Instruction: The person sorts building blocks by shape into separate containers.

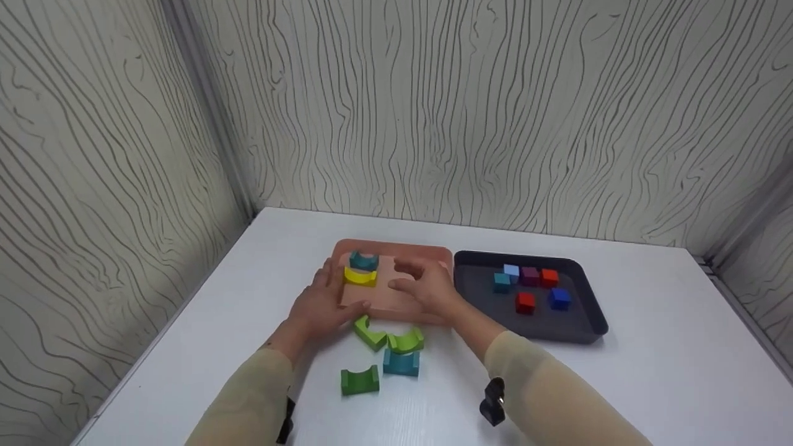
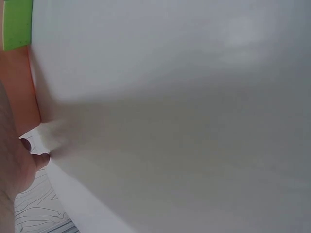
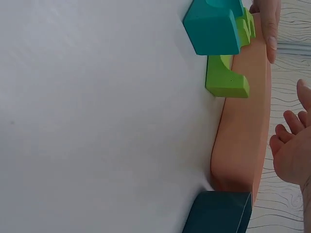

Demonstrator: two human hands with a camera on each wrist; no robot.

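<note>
The left hand (image 1: pixel 321 306) rested along the left edge of the pink tray (image 1: pixel 396 246), its fingers extended and its thumb reaching toward the near rim; it grasped nothing. The right hand (image 1: pixel 430 286) hovered over the tray's right half, thumb and fingers parted, with nothing visible between them.

To do this step well, the left hand seemed best used as a light brace, steadying the rim without shoving the tray into the dark tray (image 1: pixel 483 303) just beside it. The right hand's gap looked wide enough for one block; a pinch across the solid sides would probably have been surer than one in the hollow. Its wrist needed to clear the blocks at the lower centre of the frame.

Inside the tray, at its upper left, lay the teal arched block (image 1: pixel 363 264) and, just below it, the yellow arched block (image 1: pixel 360 280). Both had their long axes running roughly left to right, hollows facing the top of the frame. Below the tray, the right lime block (image 1: pixel 406 343), the lower teal block (image 1: pixel 401 365) and the dark green block (image 1: pixel 360 382) lay much the same way on the table (image 1: pixel 657 310). The left lime block (image 1: pixel 370 339) differed: its long axis slanted from upper left to lower right, its hollow facing upper right.
</note>
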